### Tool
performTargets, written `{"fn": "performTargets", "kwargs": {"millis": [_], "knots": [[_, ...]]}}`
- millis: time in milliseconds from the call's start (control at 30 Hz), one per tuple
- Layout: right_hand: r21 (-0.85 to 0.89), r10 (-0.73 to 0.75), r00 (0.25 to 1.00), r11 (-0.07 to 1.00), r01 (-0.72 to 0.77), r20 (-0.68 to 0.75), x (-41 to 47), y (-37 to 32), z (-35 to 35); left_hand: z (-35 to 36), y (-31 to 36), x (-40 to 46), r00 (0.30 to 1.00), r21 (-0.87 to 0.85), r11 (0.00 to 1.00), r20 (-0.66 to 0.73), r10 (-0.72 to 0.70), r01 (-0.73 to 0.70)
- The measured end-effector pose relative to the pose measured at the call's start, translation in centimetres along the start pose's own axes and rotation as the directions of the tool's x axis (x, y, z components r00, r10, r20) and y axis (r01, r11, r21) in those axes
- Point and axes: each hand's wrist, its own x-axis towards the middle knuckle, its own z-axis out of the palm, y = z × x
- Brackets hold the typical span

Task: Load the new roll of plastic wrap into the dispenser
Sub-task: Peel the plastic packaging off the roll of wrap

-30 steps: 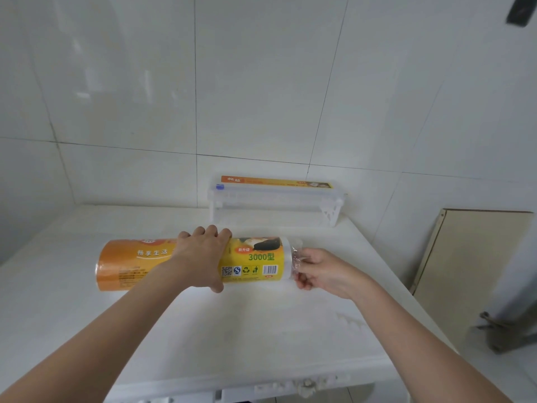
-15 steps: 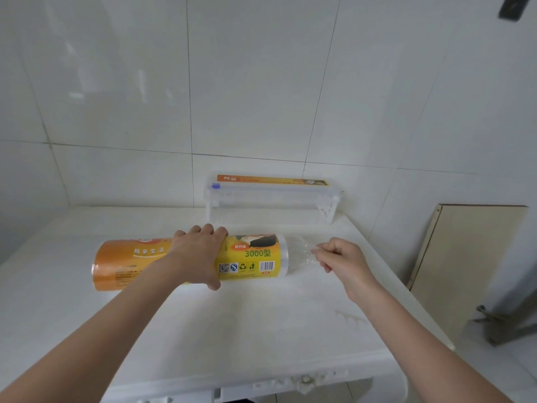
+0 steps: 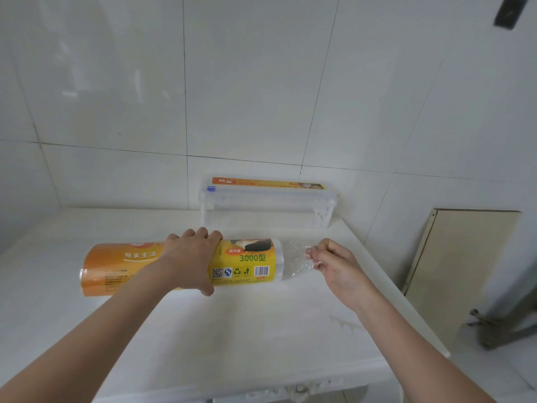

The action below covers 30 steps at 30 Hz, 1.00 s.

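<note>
Counter (image 3: 203, 344): white, bearing everything we list; its right edge lies near our working hand.

Dispenser (image 3: 267, 203): clear plastic, at the back against the tiled wall, well apart from the roll, not yet opened as far as we can tell.

Roll of plastic wrap (image 3: 250, 266): orange and yellow label, lying on its side across the counter. Risk: it may skid or roll when we pull, if the grip slackens.

Left hand (image 3: 189, 260): fingers curled over the roll's middle, pinning it down.

Right hand (image 3: 334, 266): pinching the outer film (image 3: 296, 257) at the roll's right end. Risk: the thin film may tear short or cling back.
</note>
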Motion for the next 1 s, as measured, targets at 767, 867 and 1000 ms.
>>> {"fn": "performTargets", "kwargs": {"millis": [767, 867, 1000], "knots": [[-0.258, 0.297, 0.95, 0.929, -0.266, 0.09, 1.9, -1.9, 0.6, 0.0, 0.1, -0.3, 1.0, 0.005, 1.0, -0.017, -0.003, 0.003], [-0.073, 0.347, 0.933, 0.937, -0.342, 0.094, 2.5, -2.2, 1.0, 0.1, 0.0, -0.3, 1.0, 0.001, 1.0, -0.02, 0.001, -0.001], [0.054, 0.402, 0.909, 0.911, -0.409, 0.112, 2.9, -2.4, 1.4, 0.1, 0.0, -0.2, 1.0, -0.003, 1.0, -0.018, 0.004, -0.004]]}}
